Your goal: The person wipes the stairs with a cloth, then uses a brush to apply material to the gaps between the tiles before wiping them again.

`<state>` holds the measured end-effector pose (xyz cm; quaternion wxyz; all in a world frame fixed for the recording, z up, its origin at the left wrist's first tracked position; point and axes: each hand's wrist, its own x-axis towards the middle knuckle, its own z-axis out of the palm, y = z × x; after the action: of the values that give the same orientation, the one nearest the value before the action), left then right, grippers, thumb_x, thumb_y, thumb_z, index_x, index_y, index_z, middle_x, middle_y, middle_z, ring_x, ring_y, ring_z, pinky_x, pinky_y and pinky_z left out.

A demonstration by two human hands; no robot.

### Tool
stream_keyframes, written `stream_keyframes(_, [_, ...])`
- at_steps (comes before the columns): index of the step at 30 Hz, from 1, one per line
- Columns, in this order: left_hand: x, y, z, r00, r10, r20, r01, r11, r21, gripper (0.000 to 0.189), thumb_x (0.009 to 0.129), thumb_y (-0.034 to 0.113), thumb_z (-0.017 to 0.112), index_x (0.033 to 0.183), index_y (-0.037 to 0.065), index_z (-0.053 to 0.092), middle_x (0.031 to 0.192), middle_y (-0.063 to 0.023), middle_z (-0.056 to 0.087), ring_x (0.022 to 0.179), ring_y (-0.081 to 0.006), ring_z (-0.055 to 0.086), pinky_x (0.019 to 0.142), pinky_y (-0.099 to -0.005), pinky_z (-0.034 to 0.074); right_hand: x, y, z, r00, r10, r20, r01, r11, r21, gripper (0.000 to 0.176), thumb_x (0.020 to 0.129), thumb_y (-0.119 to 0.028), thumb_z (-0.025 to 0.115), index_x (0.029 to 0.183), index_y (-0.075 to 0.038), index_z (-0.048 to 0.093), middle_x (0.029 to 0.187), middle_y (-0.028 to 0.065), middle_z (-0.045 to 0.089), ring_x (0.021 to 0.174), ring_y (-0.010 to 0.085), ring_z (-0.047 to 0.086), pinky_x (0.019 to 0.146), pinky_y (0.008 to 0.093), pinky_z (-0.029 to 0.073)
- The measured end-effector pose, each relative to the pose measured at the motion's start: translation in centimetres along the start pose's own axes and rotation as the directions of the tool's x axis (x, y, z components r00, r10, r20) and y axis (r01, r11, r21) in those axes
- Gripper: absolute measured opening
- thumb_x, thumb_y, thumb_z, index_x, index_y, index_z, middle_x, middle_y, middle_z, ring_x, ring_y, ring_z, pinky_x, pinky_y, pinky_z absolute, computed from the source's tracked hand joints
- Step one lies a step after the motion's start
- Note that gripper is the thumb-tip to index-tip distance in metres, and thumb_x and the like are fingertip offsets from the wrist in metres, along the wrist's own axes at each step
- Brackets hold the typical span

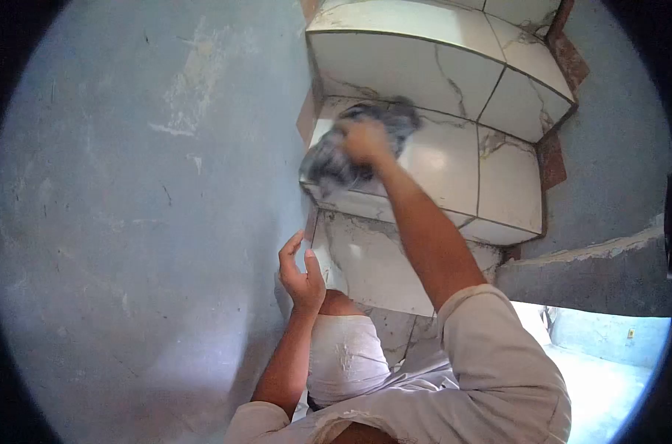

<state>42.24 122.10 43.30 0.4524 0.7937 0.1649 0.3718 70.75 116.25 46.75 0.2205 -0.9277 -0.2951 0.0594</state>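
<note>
My right hand [365, 142] reaches up to a tiled stair step and is closed on a crumpled grey and dark cloth [334, 164]. Motion smears both the hand and the cloth. The cloth lies across the left end of the step [443, 166], close to the wall and the riser behind it. Lower down, my left hand [303, 275] is raised beside the wall, its fingers curved and apart, with nothing in them. It is just above my bent knee.
A scuffed blue-grey wall [143, 222] runs along the left. Higher white marbled steps [406, 22] rise beyond. A rough-edged low wall [591, 277] stands on the right, with a brightly lit floor [602, 388] below it.
</note>
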Motion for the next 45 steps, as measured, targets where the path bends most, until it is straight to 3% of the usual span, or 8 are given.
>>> stream_keyframes(6, [-1.1,-1.7,-1.2,0.976,-0.218,-0.013,0.215,0.97,-0.115,0.029,0.086,0.004,0.054,0.113,-0.006,0.053,0.111,-0.0187,0.06,0.106,-0.0275,0.059,0.094,-0.0367,0.046,-11.6,-6.4,6.9,0.89,-0.381,-0.251,0.381,0.923,-0.049,0.041,0.079,-0.013,0.057,0.12,-0.011,0.06,0.112,0.0108,0.064,0.108,0.0313,0.058,0.093,0.0464,0.043])
stream_keyframes(10, [-1.5,-4.0,-1.1,0.928,-0.365,0.079,0.37,0.927,-0.065,0.032,0.087,0.012,0.057,0.113,-0.006,0.054,0.112,-0.02,0.059,0.104,-0.0287,0.06,0.093,-0.0366,0.046,-20.8,-1.9,14.7,0.979,-0.058,-0.198,0.122,0.936,0.331,0.042,0.076,-0.004,0.06,0.117,-0.011,0.06,0.114,0.0138,0.063,0.105,0.0336,0.06,0.091,0.0436,0.046])
stream_keyframes(15, [-1.9,-8.1,1.1,0.553,-0.597,0.582,0.661,0.739,0.129,0.056,0.089,0.033,0.063,0.128,-0.004,0.046,0.124,-0.0212,0.054,0.116,-0.0277,0.053,0.096,-0.0341,0.041,-23.5,-1.1,15.0,0.934,0.257,-0.25,-0.082,0.832,0.549,0.037,0.079,-0.009,0.065,0.116,-0.008,0.059,0.116,0.015,0.061,0.108,0.034,0.057,0.095,0.0418,0.042])
stream_keyframes(23, [0.2,-4.1,2.5,0.644,-0.413,0.644,0.172,0.899,0.404,0.062,0.083,0.046,0.066,0.123,-0.001,0.056,0.137,-0.0243,0.043,0.129,-0.039,0.038,0.108,-0.0418,0.029,-23.1,-1.3,10.6,0.95,0.246,-0.191,0.018,0.569,0.822,0.037,0.079,-0.005,0.064,0.116,-0.004,0.059,0.115,0.0112,0.059,0.106,0.0244,0.057,0.096,0.0344,0.042])
stream_keyframes(28, [0.4,0.3,2.2,0.527,-0.415,0.742,0.366,0.898,0.243,0.05,0.081,0.033,0.071,0.114,-0.002,0.057,0.115,-0.0196,0.059,0.106,-0.0313,0.056,0.093,-0.0363,0.042,-24.2,-2.0,7.8,0.94,0.253,0.229,-0.162,-0.257,0.953,0.046,0.084,-0.011,0.064,0.128,-0.004,0.052,0.122,0.0092,0.055,0.109,0.0203,0.054,0.097,0.0314,0.041])
stream_keyframes(34, [-2.7,-2.6,5.4,0.904,-0.376,0.203,0.398,0.914,-0.083,0.033,0.089,0.024,0.062,0.098,-0.006,0.053,0.082,-0.0149,0.06,0.075,-0.0197,0.055,0.07,-0.0361,0.046,-25.6,1.5,3.2,0.999,-0.017,-0.03,0.034,0.62,0.784,0.049,0.094,-0.028,0.055,0.136,-0.004,0.044,0.132,0.0155,0.05,0.122,0.0252,0.048,0.102,0.037,0.039])
stream_keyframes(41, [1.4,-2.8,6.9,0.867,-0.431,-0.252,0.494,0.815,0.304,0.042,0.093,0.031,0.053,0.103,-0.009,0.053,0.087,-0.02,0.063,0.073,-0.0327,0.06,0.07,-0.0389,0.048,-31.4,9.6,-3.2,0.998,-0.063,0.009,0.031,0.607,0.794,0.044,0.089,-0.028,0.062,0.124,-0.002,0.056,0.124,0.0168,0.058,0.114,0.0269,0.055,0.093,0.0385,0.045])
stream_keyframes(45, [4.0,-9.4,13.7,0.979,-0.013,-0.205,0.082,0.939,0.333,0.058,0.096,0.03,0.041,0.128,-0.018,0.033,0.12,-0.0368,0.047,0.11,-0.0496,0.048,0.096,-0.0484,0.037,-33.3,12.7,-2.5,0.999,-0.042,0.025,0.014,0.728,0.685,0.038,0.089,-0.025,0.063,0.119,-0.003,0.06,0.116,0.016,0.062,0.108,0.0267,0.059,0.09,0.0395,0.047])
